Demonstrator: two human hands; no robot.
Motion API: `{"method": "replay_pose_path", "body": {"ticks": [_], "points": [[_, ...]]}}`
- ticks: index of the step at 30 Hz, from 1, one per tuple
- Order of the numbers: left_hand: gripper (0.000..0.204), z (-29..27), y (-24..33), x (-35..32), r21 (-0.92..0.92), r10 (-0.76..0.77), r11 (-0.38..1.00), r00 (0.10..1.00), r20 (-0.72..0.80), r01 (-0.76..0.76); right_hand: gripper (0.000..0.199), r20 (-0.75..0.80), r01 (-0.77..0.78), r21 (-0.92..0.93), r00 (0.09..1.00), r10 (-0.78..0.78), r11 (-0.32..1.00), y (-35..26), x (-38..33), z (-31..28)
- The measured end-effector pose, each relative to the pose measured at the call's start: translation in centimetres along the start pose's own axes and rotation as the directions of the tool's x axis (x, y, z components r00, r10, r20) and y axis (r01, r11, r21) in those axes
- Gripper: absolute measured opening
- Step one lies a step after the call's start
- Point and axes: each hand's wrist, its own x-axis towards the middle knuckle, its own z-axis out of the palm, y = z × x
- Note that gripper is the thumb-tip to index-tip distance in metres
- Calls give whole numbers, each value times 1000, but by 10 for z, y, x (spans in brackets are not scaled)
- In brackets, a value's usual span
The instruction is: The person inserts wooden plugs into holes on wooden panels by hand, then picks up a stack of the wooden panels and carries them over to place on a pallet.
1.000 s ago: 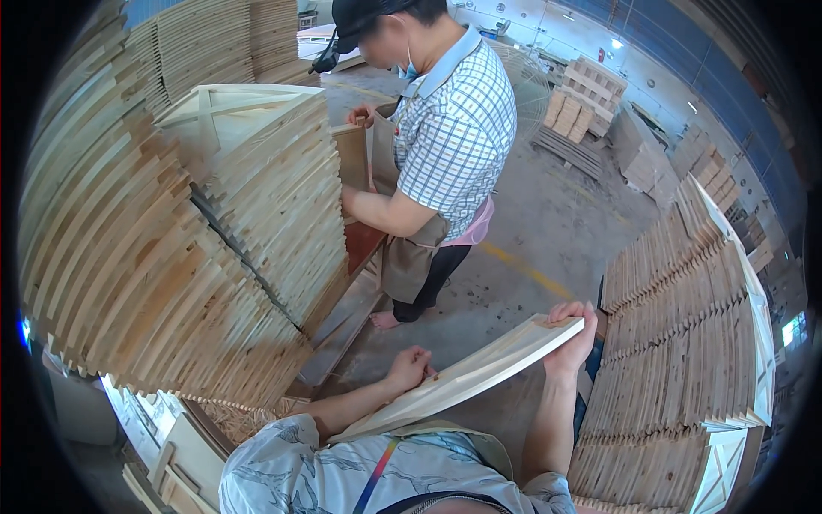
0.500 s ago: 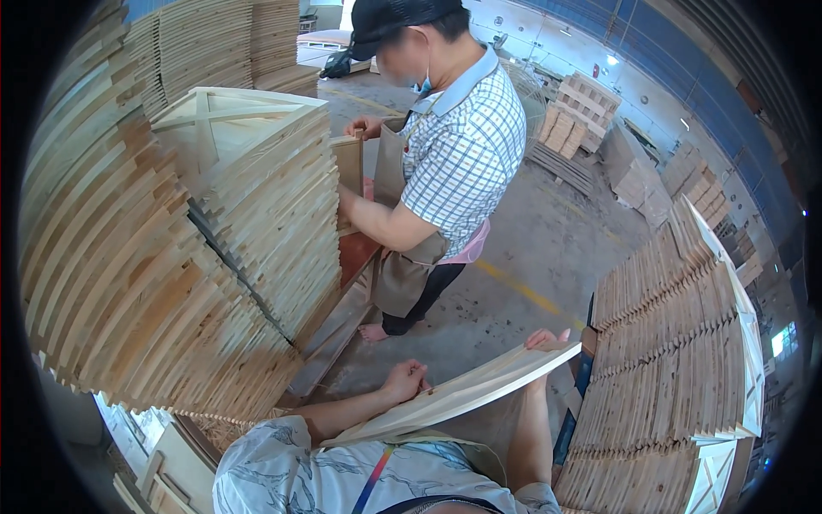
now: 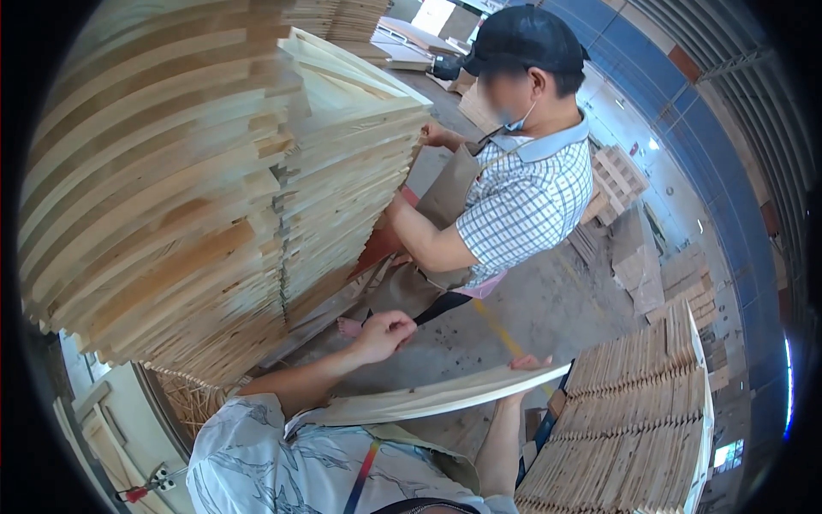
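A thin pale wooden panel (image 3: 428,398) lies flat across my chest, reaching out to the right. My right hand (image 3: 533,363) grips its far end, fingers curled over the edge. My left hand (image 3: 385,331) is lifted off the panel, fingers curled shut with nothing in them. It hovers just right of the big stack of wooden boards (image 3: 171,214) on my left.
A co-worker in a checked shirt (image 3: 514,206), cap and apron stands opposite, both hands on a second board stack (image 3: 360,171). Another stack of boards (image 3: 634,411) stands low at my right. Concrete floor (image 3: 556,308) with a yellow line lies between; more wood piles (image 3: 621,176) behind.
My left hand has left the panel and risen toward the left stack. The panel has dropped lower and flatter, held by my right hand. The view has swung closer to the co-worker.
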Motion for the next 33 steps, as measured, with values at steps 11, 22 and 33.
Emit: {"method": "replay_pose_path", "body": {"ticks": [11, 22, 33], "points": [[20, -27, 97, 17, -513, 76, 858, 986, 150, 12, 74, 208, -90, 2, 974, 87, 996, -3, 21, 49], [24, 18, 86, 23, -558, 161, 828, 937, 310, 43, 75, 188, -58, 30, 981, 52, 998, -23, 6, 36], [18, -33, -79, 5, -192, -456, 850, 868, 194, 490, 69, -163, 60, -574, 969, -186, 816, -115, 10, 108]]}}
